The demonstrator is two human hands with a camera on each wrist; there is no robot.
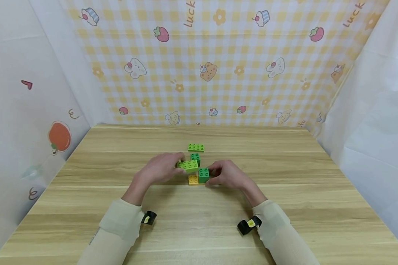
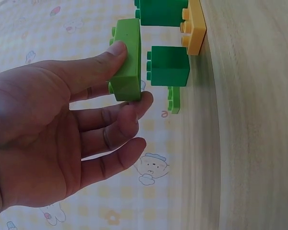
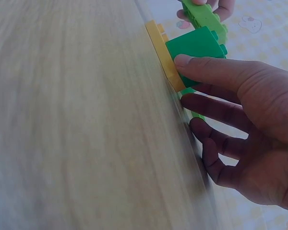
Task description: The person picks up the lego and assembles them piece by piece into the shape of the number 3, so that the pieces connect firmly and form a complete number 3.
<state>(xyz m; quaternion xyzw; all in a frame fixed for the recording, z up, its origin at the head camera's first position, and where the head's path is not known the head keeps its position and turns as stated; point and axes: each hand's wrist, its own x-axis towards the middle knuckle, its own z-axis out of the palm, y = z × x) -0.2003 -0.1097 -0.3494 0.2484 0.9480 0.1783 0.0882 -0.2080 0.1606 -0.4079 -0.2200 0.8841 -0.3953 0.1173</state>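
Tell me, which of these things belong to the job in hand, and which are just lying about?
In the job:
- light green brick, pinched by the left hand
- dark green block on the yellow plate, held by the right hand

Lying about, untouched, though possibly for later:
- second green block
- flat light green plate
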